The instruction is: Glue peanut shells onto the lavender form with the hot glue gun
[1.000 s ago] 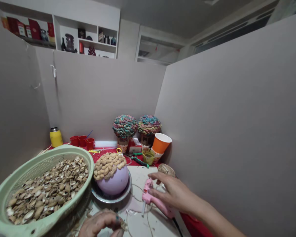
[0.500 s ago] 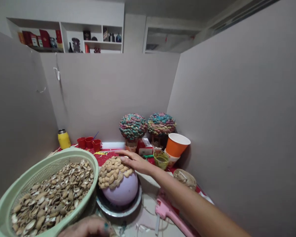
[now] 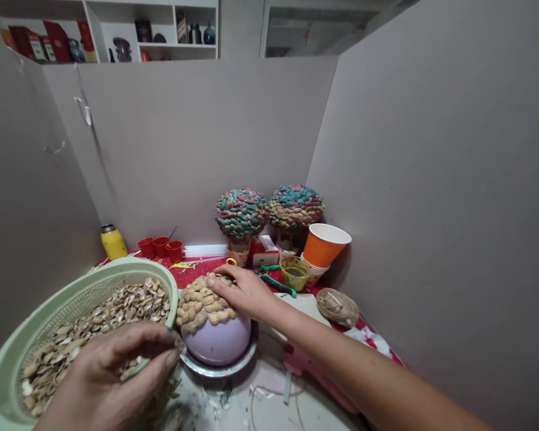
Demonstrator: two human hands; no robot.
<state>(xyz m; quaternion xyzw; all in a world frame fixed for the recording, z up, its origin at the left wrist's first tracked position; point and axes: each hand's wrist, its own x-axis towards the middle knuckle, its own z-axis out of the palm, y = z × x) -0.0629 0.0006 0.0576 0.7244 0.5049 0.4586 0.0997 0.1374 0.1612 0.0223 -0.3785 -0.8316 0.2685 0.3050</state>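
Note:
A lilac ball, its upper part covered in rows of peanut shells, sits in a shallow metal bowl. My right hand lies on top of the shells with its fingers stretched out. In front of the ball, at lower left, my left hand pinches a small peanut shell between thumb and forefinger. Beside it stands a green strainer basket heaped with loose peanut shells. Under my right forearm lies a pink glue gun, partly hidden.
Behind the ball stand two colourful round-topped models, green-handled pliers, a yellow-green cup and an orange paper cup. Twine lies at right. Red cups and a yellow bottle line the back left. Grey partitions enclose the table.
My left hand has risen from the bottom edge towards the ball, now showing a peanut shell in its pinch. My right hand stays on the ball. The camera has tilted down.

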